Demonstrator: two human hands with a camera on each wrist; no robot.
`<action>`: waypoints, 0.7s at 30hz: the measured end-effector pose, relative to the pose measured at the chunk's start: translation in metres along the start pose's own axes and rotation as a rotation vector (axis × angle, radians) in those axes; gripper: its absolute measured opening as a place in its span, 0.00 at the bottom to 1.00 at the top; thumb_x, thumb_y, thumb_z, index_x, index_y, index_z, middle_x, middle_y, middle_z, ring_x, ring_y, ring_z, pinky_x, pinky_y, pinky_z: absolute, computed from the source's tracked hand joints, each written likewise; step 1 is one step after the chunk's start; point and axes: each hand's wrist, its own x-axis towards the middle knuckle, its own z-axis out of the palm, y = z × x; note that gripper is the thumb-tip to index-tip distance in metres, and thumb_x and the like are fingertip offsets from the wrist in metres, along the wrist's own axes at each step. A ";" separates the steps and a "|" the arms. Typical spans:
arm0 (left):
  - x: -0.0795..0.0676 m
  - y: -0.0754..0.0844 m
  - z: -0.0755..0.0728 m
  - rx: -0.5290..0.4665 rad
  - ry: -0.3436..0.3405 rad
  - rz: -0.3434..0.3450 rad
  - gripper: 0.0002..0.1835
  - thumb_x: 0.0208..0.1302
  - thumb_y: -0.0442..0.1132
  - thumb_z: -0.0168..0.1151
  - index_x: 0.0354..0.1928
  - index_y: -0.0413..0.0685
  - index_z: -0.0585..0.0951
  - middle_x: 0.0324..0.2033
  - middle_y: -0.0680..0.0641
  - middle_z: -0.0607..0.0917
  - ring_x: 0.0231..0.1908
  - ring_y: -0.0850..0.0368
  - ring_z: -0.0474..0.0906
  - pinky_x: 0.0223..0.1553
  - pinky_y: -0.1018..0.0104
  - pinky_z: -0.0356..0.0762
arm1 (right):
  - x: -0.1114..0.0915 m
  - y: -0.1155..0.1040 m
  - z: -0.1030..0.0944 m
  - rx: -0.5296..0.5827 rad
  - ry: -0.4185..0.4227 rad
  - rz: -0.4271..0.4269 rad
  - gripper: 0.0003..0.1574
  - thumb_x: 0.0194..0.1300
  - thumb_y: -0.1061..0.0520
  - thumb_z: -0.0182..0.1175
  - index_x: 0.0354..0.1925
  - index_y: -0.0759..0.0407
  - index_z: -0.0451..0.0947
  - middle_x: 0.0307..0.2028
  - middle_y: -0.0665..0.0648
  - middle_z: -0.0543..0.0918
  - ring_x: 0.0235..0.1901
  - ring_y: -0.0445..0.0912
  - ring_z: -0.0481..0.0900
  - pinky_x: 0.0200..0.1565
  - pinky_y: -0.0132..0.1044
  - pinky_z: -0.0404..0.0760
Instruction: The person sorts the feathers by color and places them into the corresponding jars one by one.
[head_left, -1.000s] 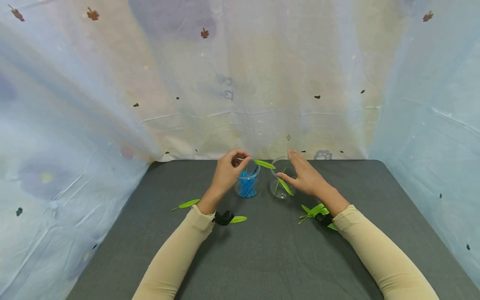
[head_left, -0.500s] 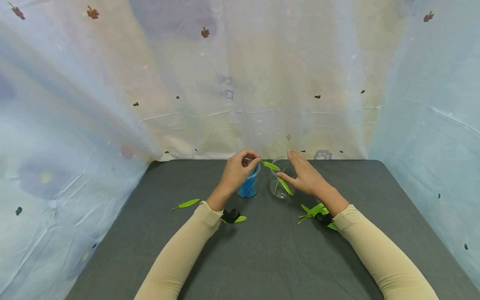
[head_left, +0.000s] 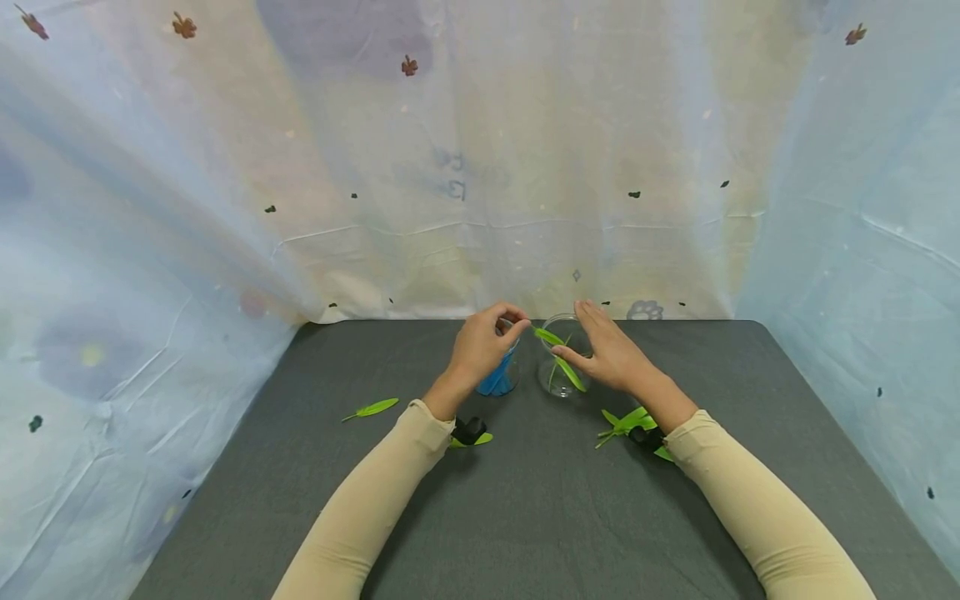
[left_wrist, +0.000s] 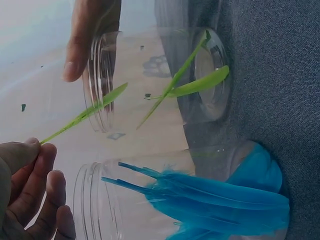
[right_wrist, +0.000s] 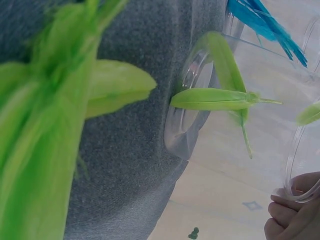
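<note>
My left hand (head_left: pixel 480 348) pinches a light green feather (left_wrist: pixel 107 98) by its bare quill, with thumb and index finger. The feather's soft tip reaches into the mouth of a clear jar (left_wrist: pixel 150 45). Inside that jar two green feathers (right_wrist: pixel 210 99) cross each other. Around the jar's rim lies my right hand (head_left: pixel 611 354), its thumb on the near side and its fingers toward the far side. Directly left of this jar, partly behind my left hand, stands a second clear jar (left_wrist: pixel 95 210) holding several blue feathers (left_wrist: pixel 220 195).
A single green feather (head_left: pixel 375 407) lies on the dark table (head_left: pixel 525 517) at left. Another feather (head_left: pixel 483 438) is partly hidden by my left wrist's camera. Several green feathers (head_left: pixel 626 421) are bunched under my right wrist. Patterned curtain (head_left: pixel 525 167) hangs behind the table.
My left hand has moved right, bringing its green feather from above the blue-feather jar to the other jar's mouth. My right hand has stayed in place.
</note>
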 end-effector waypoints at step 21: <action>0.004 0.003 0.010 0.048 -0.046 0.035 0.10 0.79 0.47 0.66 0.53 0.55 0.91 0.44 0.53 0.92 0.40 0.59 0.85 0.36 0.65 0.82 | -0.002 0.000 0.000 0.029 0.004 0.009 0.68 0.77 0.24 0.55 0.87 0.63 0.38 0.86 0.68 0.42 0.85 0.66 0.37 0.82 0.64 0.41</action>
